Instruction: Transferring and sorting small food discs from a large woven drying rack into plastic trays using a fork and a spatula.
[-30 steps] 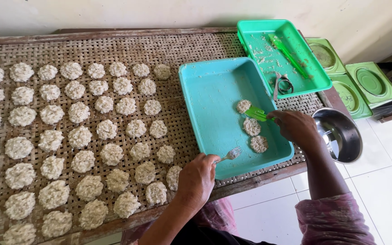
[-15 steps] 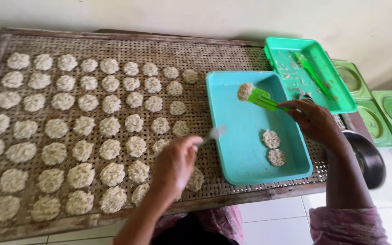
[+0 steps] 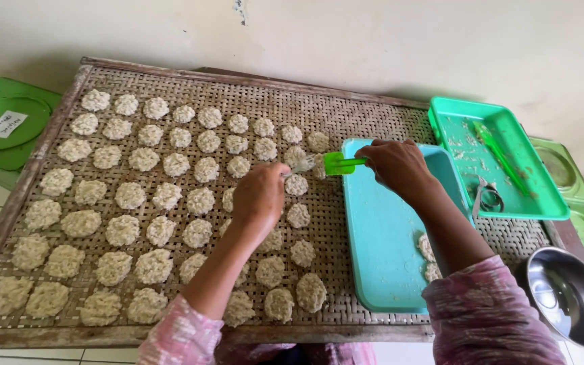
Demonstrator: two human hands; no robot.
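My right hand [image 3: 398,164] is closed around the handle of a bright green plastic spatula [image 3: 343,163], whose flat blade points left, out past the rim of the turquoise rectangular plastic tray [image 3: 380,236] and over the woven bamboo drying rack [image 3: 346,111]. A pale, lumpy round rice patty [image 3: 303,162] rides at the blade's tip, though I cannot tell how much of it rests on the blade. My left hand [image 3: 259,197] hovers just beside it, fingers curled inward around a thin metal utensil [image 3: 290,173]; only a short bit of it shows near the patty, so what kind it is stays unclear. The rack is covered in rows of the same whitish rice patties [image 3: 123,230], set close together. Two more patties [image 3: 428,257] lie in the turquoise tray, partly hidden behind my right forearm. Farther right sits a green rectangular plastic tray [image 3: 549,203] smeared with crumbs, with a green stick-like tool in it. A shiny round steel bowl [image 3: 572,297] stands at the lower right corner, beside my pink patterned sleeve [image 3: 491,314].
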